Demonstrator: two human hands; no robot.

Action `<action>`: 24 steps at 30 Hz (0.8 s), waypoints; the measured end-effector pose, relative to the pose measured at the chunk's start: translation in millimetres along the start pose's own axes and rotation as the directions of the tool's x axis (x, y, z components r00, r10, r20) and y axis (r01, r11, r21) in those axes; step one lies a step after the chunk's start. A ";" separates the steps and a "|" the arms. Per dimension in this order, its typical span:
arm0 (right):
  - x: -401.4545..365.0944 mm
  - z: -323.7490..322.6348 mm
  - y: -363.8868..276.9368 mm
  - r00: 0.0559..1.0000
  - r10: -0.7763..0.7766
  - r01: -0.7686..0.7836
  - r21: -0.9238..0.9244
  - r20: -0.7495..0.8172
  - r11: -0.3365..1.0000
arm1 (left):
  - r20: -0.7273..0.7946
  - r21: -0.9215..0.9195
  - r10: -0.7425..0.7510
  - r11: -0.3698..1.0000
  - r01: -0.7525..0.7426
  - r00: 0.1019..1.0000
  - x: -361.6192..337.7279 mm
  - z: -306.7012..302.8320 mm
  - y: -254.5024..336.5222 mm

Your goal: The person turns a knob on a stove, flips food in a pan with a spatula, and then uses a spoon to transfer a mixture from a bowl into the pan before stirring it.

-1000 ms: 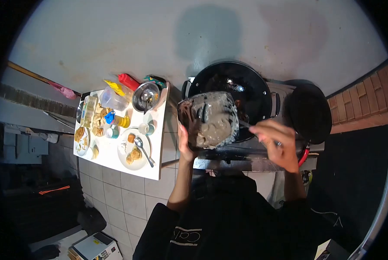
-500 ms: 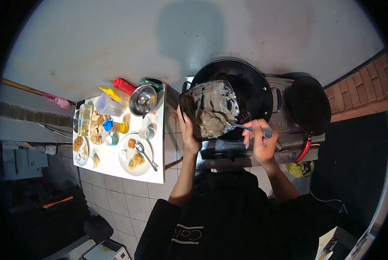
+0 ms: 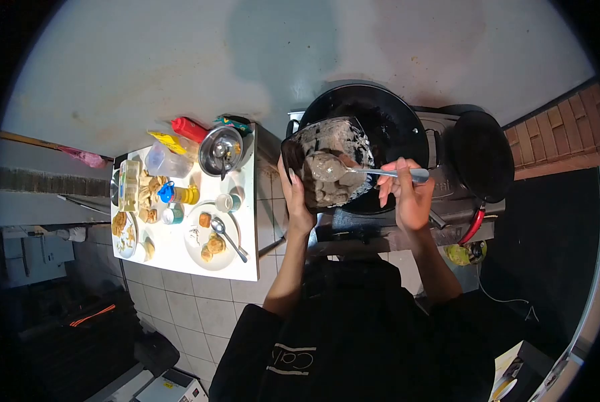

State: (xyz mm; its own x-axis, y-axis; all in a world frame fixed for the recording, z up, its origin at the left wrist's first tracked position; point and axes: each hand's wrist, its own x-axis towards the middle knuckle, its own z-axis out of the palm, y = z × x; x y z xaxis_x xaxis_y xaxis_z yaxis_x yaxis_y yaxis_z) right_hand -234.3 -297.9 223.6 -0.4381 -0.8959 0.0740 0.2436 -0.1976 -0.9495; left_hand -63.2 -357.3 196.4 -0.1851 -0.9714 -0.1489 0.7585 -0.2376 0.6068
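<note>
Wall (image 3: 146, 63) spanned the top; centrally, left fingers (image 3: 295, 190) cupped a bowl (image 3: 294, 155), probably slippery, safest underneath; right fingers (image 3: 404, 177) pinched a spoon (image 3: 367, 171)

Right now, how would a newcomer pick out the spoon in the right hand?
Find the big black wok on the stove, then the container of grey mixture in the left hand. The spoon reaches over that mixture from the right hand. Unlike the spoon on the pale plate, it is held in a hand.
</note>
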 end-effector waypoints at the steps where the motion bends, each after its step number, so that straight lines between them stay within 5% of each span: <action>1: 1.1 -0.7 -2.8 1.000 0.009 -0.009 0.016 0.005 1.000 | -0.001 -0.001 0.000 1.000 0.000 1.000 2.4 -11.4 -4.1; 3: 3.7 -1.8 -9.6 0.999 0.008 -0.009 0.024 0.037 1.000 | 0.154 0.341 0.099 0.929 -0.147 0.983 9.0 -31.7 -8.5; 4: 5.2 -1.8 -13.7 0.999 0.009 -0.010 0.024 0.037 1.000 | 0.153 0.342 0.100 0.928 -0.148 0.983 7.6 -30.1 -6.9; 6: 9.6 -1.5 -21.0 0.997 0.040 -0.037 -0.037 0.072 0.999 | -0.057 -0.047 -0.042 0.998 0.039 0.997 4.3 -22.3 -1.3; 7: 12.9 -2.0 -22.9 0.995 0.053 -0.049 -0.050 0.079 0.998 | -0.056 -0.046 -0.042 0.998 0.039 0.998 5.1 -26.6 -3.1; 9: 20.3 -0.5 -30.2 0.992 0.075 -0.068 -0.070 0.098 0.995 | 0.178 0.285 0.083 0.949 -0.133 0.980 7.3 -29.1 -3.7; 13: 36.9 4.2 -46.3 0.986 0.097 -0.084 -0.094 0.137 0.992 | -0.083 0.166 0.026 0.986 -0.012 0.996 6.8 -13.4 13.7; 18: 59.3 3.8 -45.1 0.980 0.117 -0.096 -0.134 0.161 0.986 | 0.051 0.725 0.231 0.660 -0.195 0.972 11.2 -24.3 15.7; 19: 62.7 2.0 -41.0 0.977 0.104 -0.082 -0.121 0.188 0.989 | -0.047 0.635 0.170 0.766 -0.101 0.984 9.4 -21.3 15.8; 24: 74.6 -0.6 -35.0 0.970 0.146 -0.127 -0.107 0.194 0.986 | 0.037 0.622 0.143 0.771 -0.135 0.989 5.3 9.1 30.6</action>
State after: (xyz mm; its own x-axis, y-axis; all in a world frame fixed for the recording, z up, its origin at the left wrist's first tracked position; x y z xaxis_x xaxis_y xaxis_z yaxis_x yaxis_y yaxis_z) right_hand -276.0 -357.6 262.2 -0.2215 -0.9751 -0.0079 0.2033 -0.0383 -0.9784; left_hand -46.7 -369.7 221.3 -0.0977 -0.9947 -0.0310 0.2211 -0.0520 0.9739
